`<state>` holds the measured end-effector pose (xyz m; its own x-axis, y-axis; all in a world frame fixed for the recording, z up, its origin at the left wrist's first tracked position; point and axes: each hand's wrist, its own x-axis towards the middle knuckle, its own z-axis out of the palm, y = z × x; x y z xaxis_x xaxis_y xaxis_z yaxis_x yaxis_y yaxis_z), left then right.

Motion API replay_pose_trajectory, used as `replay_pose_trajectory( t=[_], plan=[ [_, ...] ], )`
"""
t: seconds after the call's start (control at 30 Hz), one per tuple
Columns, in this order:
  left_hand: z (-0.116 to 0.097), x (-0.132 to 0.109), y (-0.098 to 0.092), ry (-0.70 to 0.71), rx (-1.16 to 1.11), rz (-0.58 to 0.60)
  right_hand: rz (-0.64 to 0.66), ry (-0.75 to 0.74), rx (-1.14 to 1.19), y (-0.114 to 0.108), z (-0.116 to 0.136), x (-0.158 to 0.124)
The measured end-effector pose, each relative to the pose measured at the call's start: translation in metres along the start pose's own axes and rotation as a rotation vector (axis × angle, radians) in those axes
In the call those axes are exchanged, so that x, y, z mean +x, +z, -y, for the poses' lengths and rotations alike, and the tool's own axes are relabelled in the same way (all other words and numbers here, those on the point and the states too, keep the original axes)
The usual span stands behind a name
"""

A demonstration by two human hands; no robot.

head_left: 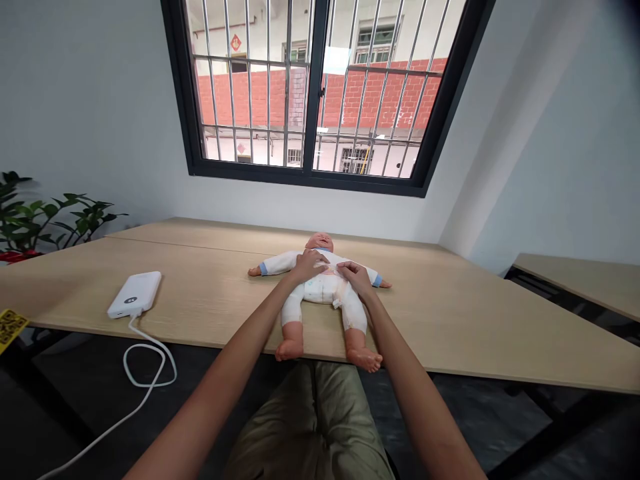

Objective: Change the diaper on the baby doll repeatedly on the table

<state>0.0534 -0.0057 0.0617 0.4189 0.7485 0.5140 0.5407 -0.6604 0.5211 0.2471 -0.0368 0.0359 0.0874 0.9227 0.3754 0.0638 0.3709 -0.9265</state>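
Observation:
A baby doll [320,293] in a white bodysuit with blue cuffs lies on its back on the wooden table [450,320], head toward the window, bare feet at the near edge. My left hand [309,263] rests on the doll's chest. My right hand [354,275] pinches the white clothing at the doll's belly, just beside the left hand. Both forearms reach in from below. The fingertips are partly hidden against the fabric.
A white power bank [135,294] lies on the table's left part, its white cable [145,367] looping off the near edge. A potted plant [35,223] stands at far left. A yellow tag [10,327] sits at the left edge. A second table [585,283] stands at right.

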Motion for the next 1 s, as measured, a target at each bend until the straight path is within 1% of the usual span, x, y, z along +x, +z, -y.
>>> replay_pose_trajectory(
  t=[0.13,0.2,0.3,0.37,0.47,0.57,0.67,0.83,1.0],
  plan=[
    [0.004,0.003,0.003,0.013,0.013,-0.034,0.038,-0.08,-0.117,-0.001,0.001,-0.002],
    [0.005,0.003,0.004,0.039,0.012,-0.057,0.049,-0.134,-0.197,-0.001,0.001,-0.003],
    [0.006,0.0,0.004,0.091,0.0,-0.083,0.052,-0.191,-0.256,-0.001,0.0,-0.002],
    [0.007,-0.002,0.004,0.124,-0.014,-0.081,0.059,-0.211,-0.303,-0.001,-0.001,0.0],
    [0.007,-0.004,0.003,0.148,-0.03,-0.057,0.068,-0.267,-0.435,-0.002,-0.003,0.003],
    [0.007,-0.004,0.003,0.141,-0.032,-0.037,0.086,-0.367,-0.6,-0.004,-0.004,0.004],
    [0.006,-0.004,0.003,0.118,-0.026,-0.029,0.083,-0.415,-0.721,-0.007,-0.006,0.004],
    [0.006,-0.004,0.004,0.092,-0.028,-0.027,0.08,-0.432,-0.76,-0.008,-0.009,0.004],
    [0.005,-0.005,0.003,0.084,-0.029,-0.021,0.064,-0.434,-0.687,-0.007,-0.006,0.003]
  ],
)
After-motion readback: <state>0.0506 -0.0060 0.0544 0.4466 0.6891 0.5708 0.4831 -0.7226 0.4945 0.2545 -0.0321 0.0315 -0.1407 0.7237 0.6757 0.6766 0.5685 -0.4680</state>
